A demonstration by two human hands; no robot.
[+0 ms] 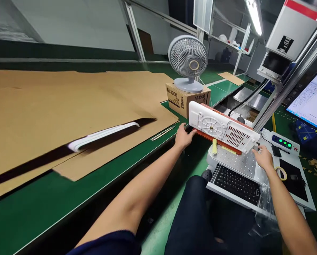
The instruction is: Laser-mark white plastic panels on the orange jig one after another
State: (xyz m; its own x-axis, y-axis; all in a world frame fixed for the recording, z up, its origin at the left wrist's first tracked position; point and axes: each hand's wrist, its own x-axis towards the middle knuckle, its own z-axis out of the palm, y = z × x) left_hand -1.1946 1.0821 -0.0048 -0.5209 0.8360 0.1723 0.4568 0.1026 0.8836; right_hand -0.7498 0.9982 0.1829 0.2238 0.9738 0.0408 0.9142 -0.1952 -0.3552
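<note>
A flat white plastic panel with an orange-red underside (222,130) is held level between both hands, above a perforated metal work plate (238,162). My left hand (183,136) grips its left end, fingers curled around the edge. My right hand (263,157) holds its right end, fingers closed on the lower corner. The panel shows a round ribbed mould mark and a grid of slots. A yellow tape strip (214,147) hangs from its front edge.
A black keyboard (236,184) sits in a tray below the plate. A green conveyor belt (68,198) carries brown cardboard sheets (55,106) and a white strip (102,136). A fan (188,62) stands on a carton (186,99). Monitor (313,101) and control box (282,141) at right.
</note>
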